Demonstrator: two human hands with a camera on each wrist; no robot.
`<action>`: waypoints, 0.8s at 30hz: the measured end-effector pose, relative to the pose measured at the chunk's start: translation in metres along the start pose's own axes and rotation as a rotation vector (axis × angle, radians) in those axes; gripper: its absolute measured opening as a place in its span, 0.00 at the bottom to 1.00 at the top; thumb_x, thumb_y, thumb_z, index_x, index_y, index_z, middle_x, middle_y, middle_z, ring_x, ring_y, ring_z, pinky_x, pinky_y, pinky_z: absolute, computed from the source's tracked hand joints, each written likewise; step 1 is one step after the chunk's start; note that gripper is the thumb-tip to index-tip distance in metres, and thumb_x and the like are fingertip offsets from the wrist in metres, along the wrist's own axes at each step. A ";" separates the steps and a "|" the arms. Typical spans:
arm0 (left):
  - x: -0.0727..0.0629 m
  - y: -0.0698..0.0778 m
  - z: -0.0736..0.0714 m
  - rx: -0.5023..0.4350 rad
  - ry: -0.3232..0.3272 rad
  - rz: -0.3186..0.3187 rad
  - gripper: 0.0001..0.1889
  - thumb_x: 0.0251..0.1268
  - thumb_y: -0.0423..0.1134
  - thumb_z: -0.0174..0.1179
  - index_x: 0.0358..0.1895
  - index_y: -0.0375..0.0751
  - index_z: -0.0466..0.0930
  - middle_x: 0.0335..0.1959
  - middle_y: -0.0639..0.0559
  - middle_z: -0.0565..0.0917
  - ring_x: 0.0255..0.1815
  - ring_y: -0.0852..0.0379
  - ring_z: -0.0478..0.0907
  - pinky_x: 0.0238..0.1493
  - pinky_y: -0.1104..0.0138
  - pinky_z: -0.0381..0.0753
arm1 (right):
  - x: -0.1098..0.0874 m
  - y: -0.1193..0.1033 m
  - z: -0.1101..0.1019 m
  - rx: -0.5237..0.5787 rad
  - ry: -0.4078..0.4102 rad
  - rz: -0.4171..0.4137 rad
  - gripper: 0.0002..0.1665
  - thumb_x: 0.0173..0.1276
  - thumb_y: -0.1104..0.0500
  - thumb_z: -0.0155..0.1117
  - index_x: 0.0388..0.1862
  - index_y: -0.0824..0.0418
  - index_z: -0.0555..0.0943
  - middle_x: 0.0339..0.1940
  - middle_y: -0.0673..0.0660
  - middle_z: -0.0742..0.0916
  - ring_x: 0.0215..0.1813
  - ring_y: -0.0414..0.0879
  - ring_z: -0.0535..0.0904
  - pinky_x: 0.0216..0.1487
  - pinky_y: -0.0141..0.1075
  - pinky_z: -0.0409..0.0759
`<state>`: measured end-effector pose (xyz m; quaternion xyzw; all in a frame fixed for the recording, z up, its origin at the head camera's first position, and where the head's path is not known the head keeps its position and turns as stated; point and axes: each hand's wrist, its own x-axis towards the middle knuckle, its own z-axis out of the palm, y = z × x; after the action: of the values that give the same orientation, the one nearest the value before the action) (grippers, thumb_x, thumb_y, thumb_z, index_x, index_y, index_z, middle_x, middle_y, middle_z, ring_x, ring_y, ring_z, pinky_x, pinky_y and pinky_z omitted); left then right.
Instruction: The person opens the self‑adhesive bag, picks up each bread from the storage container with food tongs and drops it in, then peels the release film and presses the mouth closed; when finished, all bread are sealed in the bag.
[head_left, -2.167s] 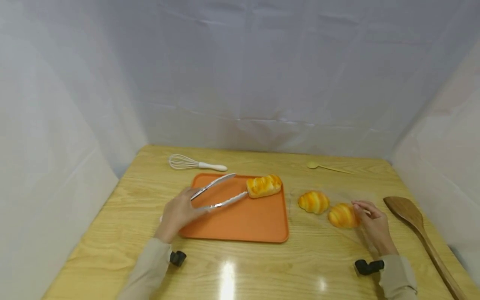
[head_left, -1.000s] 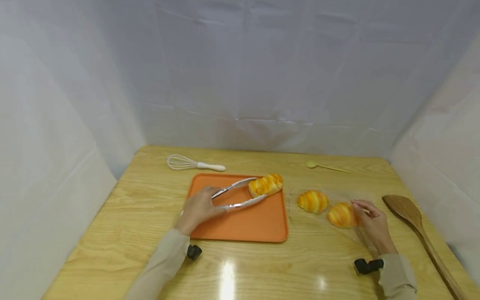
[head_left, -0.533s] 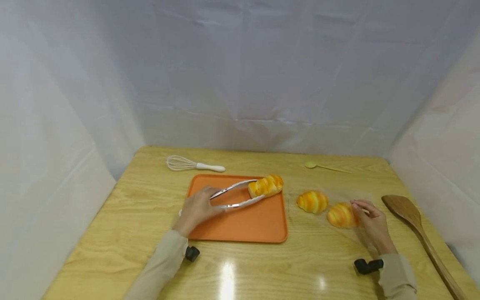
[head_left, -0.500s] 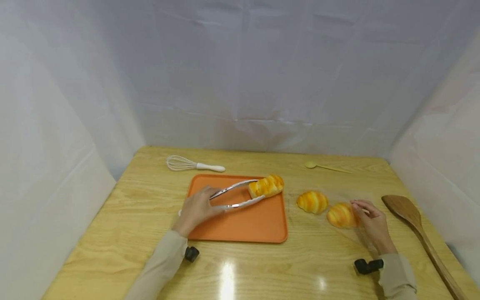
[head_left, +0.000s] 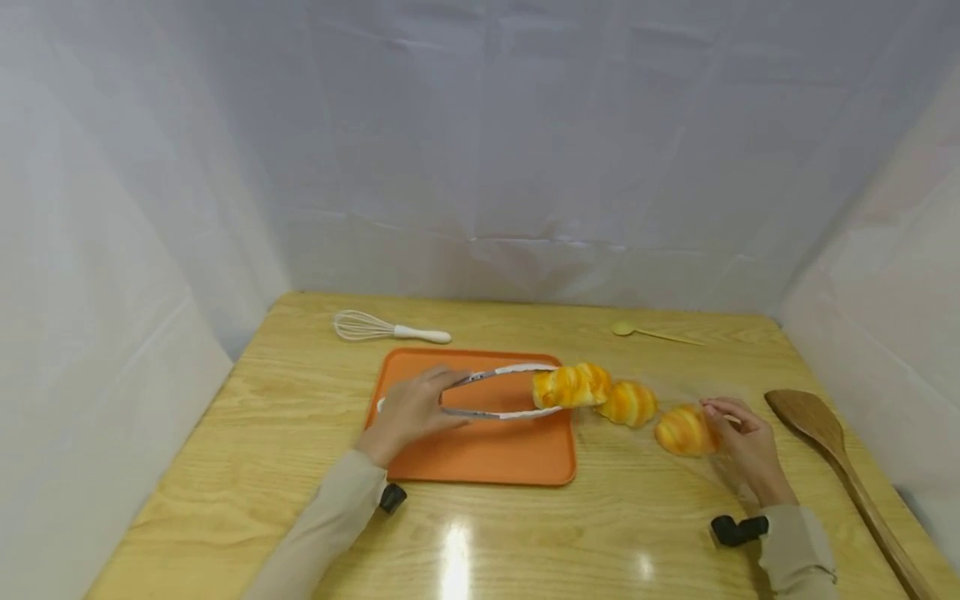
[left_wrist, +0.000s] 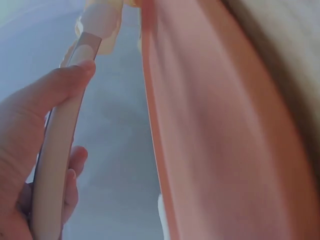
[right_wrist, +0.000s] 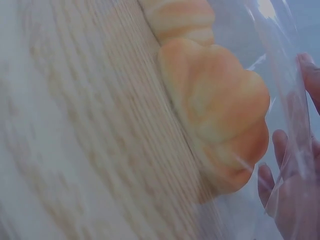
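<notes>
With my left hand [head_left: 408,412] I am gripping white-tipped silver metal tongs [head_left: 504,371], fingers and thumb clamped on the arms. The tongs are holding a golden, ridged bread loaf [head_left: 572,386] over the right edge of the orange rectangular tray [head_left: 480,454]. My right hand [head_left: 750,446] is pinching a clear plastic bag [right_wrist: 280,45], which is enclosing two golden croissant-shaped rolls [head_left: 685,431].

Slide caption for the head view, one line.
Left hand holds tongs gripping a loaf over the right edge of an orange tray; right hand, near two croissants, holds clear plastic.
</notes>
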<state>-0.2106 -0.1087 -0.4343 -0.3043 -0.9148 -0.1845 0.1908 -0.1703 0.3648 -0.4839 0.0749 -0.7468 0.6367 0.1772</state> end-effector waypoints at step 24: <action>0.044 0.019 0.024 -0.117 -0.235 0.189 0.31 0.46 0.51 0.76 0.57 0.48 0.81 0.44 0.53 0.84 0.22 0.67 0.68 0.23 0.78 0.66 | 0.000 0.004 -0.011 -0.001 -0.098 -0.046 0.13 0.71 0.73 0.54 0.45 0.67 0.85 0.44 0.37 0.84 0.50 0.28 0.77 0.49 0.16 0.74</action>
<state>-0.2371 -0.0617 -0.4302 -0.4188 -0.8860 -0.1818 0.0811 -0.1702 0.3763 -0.4865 0.1228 -0.7530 0.6276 0.1549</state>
